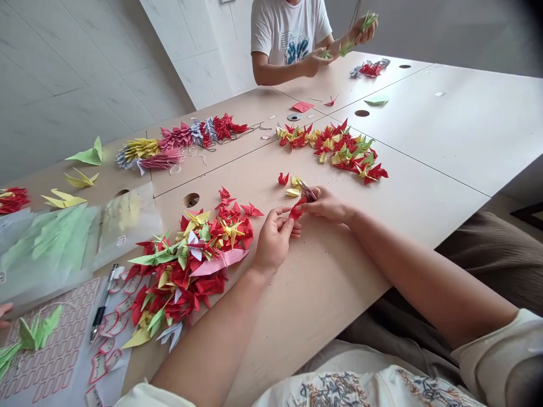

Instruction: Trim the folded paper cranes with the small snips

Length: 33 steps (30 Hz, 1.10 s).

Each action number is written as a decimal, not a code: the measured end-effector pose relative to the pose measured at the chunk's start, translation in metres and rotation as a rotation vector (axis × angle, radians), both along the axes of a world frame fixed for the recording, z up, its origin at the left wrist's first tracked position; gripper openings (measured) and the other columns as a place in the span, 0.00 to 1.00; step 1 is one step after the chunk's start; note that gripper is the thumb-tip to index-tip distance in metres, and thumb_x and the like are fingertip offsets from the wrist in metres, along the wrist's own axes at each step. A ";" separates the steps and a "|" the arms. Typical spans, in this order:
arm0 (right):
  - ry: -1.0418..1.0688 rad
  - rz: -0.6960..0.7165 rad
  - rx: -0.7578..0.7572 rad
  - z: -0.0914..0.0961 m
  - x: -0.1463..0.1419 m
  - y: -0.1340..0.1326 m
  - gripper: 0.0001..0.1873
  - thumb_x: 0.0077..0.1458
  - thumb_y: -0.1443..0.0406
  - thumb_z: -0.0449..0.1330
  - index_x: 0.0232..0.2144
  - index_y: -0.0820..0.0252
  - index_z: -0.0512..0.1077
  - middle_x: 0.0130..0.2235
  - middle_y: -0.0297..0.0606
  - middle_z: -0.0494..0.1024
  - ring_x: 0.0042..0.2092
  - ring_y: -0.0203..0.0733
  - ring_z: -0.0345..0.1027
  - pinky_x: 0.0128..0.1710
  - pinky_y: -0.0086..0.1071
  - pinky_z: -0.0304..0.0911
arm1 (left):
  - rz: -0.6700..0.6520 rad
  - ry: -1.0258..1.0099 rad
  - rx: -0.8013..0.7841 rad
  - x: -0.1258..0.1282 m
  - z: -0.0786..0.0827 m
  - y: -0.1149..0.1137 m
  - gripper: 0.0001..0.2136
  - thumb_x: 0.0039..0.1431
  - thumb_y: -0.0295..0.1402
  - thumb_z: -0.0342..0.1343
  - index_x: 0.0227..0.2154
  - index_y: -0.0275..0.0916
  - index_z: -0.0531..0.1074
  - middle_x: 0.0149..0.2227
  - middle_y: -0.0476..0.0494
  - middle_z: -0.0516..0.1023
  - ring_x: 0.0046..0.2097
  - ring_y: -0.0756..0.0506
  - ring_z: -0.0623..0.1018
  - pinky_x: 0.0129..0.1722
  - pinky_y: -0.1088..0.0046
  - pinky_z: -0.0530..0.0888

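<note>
Over the tabletop, my left hand point(275, 238) pinches a small red paper crane point(297, 209) between thumb and fingers. My right hand point(330, 204) meets it from the right, closed round a small pointed metal tool point(309, 193); whether it is scissors or tweezers I cannot tell. The right fingertips also touch the crane. Just beyond my hands lie a few small yellow cranes point(292, 193) and a red crane point(283, 178). To the left of my left hand spreads a large pile of red, yellow and green paper cranes point(203, 288).
Further back is another crane pile point(339, 147). Strung cranes point(178, 137) with loose threads lie at the left rear. Plastic bags of paper point(46, 243), a pen point(104, 302) and label sheets point(63, 345) lie left. Across the table a person point(292, 39) holds green folded paper.
</note>
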State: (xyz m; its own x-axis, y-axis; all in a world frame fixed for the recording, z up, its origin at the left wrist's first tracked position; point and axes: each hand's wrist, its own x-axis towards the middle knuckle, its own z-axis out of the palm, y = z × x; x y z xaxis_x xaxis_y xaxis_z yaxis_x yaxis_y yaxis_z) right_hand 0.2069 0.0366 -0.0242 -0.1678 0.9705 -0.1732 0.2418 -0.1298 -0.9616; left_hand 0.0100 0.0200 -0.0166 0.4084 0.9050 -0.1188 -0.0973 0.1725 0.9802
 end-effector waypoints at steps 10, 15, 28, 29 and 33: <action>0.087 -0.078 -0.022 -0.006 0.018 0.000 0.20 0.67 0.57 0.63 0.56 0.60 0.72 0.56 0.45 0.76 0.51 0.49 0.75 0.50 0.48 0.74 | -0.033 0.031 0.057 0.000 -0.001 0.001 0.14 0.63 0.31 0.61 0.49 0.38 0.69 0.28 0.49 0.81 0.31 0.50 0.79 0.35 0.73 0.77; 0.127 -0.089 -0.018 -0.011 0.024 0.002 0.20 0.67 0.58 0.63 0.57 0.60 0.72 0.56 0.45 0.76 0.51 0.48 0.75 0.49 0.47 0.75 | -0.110 0.103 0.119 0.001 -0.003 -0.003 0.10 0.58 0.29 0.65 0.42 0.38 0.74 0.29 0.50 0.79 0.32 0.49 0.78 0.36 0.73 0.77; 0.078 0.049 -0.041 -0.009 0.018 -0.007 0.19 0.66 0.58 0.63 0.55 0.61 0.73 0.54 0.43 0.77 0.49 0.47 0.76 0.48 0.46 0.75 | -0.107 0.107 0.129 0.002 0.004 -0.005 0.18 0.60 0.51 0.63 0.35 0.38 0.76 0.28 0.49 0.74 0.32 0.48 0.75 0.30 0.73 0.79; 0.075 0.066 -0.038 -0.009 0.016 -0.008 0.19 0.66 0.58 0.63 0.54 0.61 0.73 0.53 0.43 0.77 0.49 0.47 0.76 0.47 0.45 0.75 | -0.096 0.113 0.134 0.002 0.003 -0.004 0.19 0.60 0.52 0.62 0.34 0.38 0.76 0.27 0.49 0.74 0.31 0.48 0.75 0.30 0.74 0.78; 0.077 0.111 -0.005 -0.008 0.004 -0.010 0.18 0.67 0.57 0.63 0.54 0.61 0.73 0.53 0.43 0.78 0.48 0.46 0.76 0.47 0.45 0.75 | 0.003 0.143 0.178 -0.002 -0.001 0.002 0.19 0.63 0.51 0.61 0.31 0.39 0.75 0.27 0.50 0.74 0.30 0.49 0.74 0.32 0.73 0.75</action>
State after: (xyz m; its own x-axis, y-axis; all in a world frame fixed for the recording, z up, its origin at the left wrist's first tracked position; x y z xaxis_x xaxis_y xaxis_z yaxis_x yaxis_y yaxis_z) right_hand 0.2110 0.0265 -0.0325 -0.2871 0.9444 -0.1604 0.1804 -0.1111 -0.9773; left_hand 0.0077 0.0223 -0.0172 0.3957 0.9183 -0.0137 0.0449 -0.0045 0.9990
